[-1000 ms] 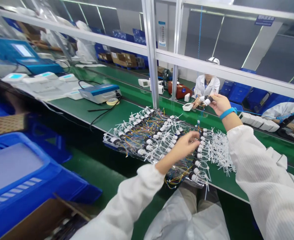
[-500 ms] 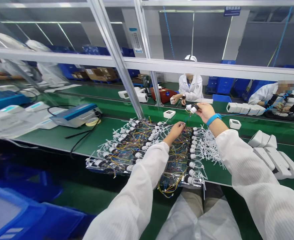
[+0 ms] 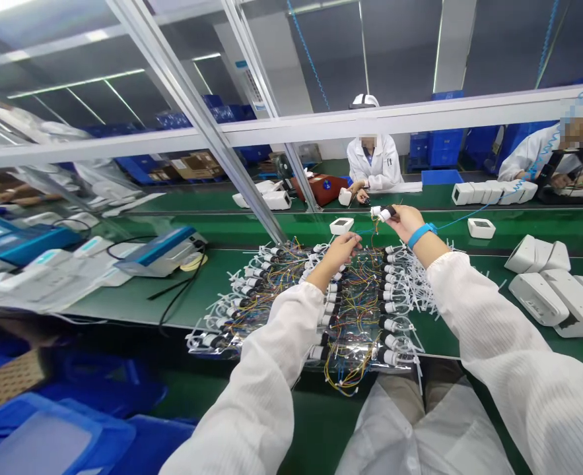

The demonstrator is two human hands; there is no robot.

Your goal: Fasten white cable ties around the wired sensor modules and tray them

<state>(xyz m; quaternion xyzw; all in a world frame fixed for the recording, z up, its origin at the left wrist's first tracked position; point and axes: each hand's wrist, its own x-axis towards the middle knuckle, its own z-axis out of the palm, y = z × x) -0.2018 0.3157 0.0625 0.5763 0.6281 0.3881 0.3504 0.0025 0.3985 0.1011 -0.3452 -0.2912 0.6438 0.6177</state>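
Observation:
My right hand [image 3: 406, 224], with a blue band on the wrist, holds up a pair of small black-and-white cylindrical parts [image 3: 381, 213] in its fingertips. Thin coloured wires hang from them. To the left and a little lower, my left hand [image 3: 341, 251] has its fingertips pinched on a thin blue wire that stretches toward the held parts. Below both hands, rows of similar wired cylinders [image 3: 389, 307] lie on clear plastic, with yellow, blue and red leads tangled between the rows. White cable ties [image 3: 422, 280] are heaped under my right forearm.
White device housings [image 3: 543, 298] stand at the right, and two small white units [image 3: 341, 226] [image 3: 481, 228] lie along the bench's back. A blue-and-grey instrument [image 3: 165, 251] sits left. Metal posts [image 3: 192, 99] rise ahead; a co-worker [image 3: 374, 161] sits across.
My left hand has moved slightly left, drawing the blue wire out between the hands. My right hand still holds the cylindrical parts up. The camera view has tilted and shifted.

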